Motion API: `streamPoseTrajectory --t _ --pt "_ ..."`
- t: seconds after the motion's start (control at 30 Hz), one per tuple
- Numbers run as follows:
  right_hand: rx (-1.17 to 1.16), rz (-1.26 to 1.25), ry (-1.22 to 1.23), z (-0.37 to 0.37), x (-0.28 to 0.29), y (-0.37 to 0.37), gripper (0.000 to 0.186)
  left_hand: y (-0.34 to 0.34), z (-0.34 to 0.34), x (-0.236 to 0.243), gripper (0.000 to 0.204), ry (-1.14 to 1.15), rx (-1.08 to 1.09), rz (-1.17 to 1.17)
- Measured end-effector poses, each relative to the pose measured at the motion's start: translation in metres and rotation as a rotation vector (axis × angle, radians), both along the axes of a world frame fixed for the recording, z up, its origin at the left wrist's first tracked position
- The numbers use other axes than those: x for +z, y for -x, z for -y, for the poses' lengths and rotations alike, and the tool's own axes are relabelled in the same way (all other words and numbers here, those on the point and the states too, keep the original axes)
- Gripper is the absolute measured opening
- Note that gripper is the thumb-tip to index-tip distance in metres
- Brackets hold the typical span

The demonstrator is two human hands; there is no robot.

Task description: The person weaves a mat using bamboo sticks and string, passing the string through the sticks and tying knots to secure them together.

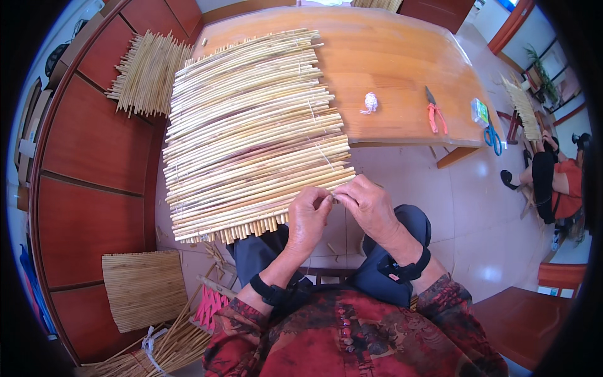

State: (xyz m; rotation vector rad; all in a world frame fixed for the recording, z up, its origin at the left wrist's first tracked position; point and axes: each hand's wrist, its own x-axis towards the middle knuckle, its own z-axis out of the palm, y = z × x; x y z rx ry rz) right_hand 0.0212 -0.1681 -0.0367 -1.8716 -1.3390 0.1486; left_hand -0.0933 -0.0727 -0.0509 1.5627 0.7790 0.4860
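A mat of pale straw-coloured stalks (251,132), bound in rows with thin light cord, lies over the table's left part and hangs past its near edge toward my lap. At its near right corner my left hand (306,220) is closed in a pinch, thumb against fingertips. Right beside it, my right hand (369,204) pinches too, and the fingertips of both hands almost meet by the stalk ends. What they pinch is too small to make out. A second layer of stalks shows beneath the mat's near edge.
On the wooden table (402,56) lie a ball of white string (370,102), red-handled pliers (433,113), a small clear-and-green box (479,112) and blue scissors (492,138). Red cabinets (88,207) stand left, a smaller mat (144,289) leaning there. Another person (562,176) sits far right.
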Motion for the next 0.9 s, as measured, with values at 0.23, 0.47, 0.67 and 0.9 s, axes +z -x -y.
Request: streamPoseTrajectory --t 0.23,0.47,0.67,0.9 --pt "-0.100 0.124 0.062 -0.001 -0.011 -0.007 0.011 0.002 -0.001 0.004 0.004 -0.026 -0.010 -0.044" --pt "-0.123 0.253 0.115 -0.005 -0.016 -0.013 0.012 0.010 -0.002 0.010 0.007 -0.327 -0.101 -0.097" --pt "-0.114 0.266 0.139 -0.005 -0.015 -0.015 0.011 0.017 0.004 0.018 0.012 -0.109 -0.113 -0.126" --pt "-0.110 0.253 0.144 -0.006 -0.012 -0.015 0.011 0.027 0.000 0.013 0.009 0.380 -0.159 -0.086"
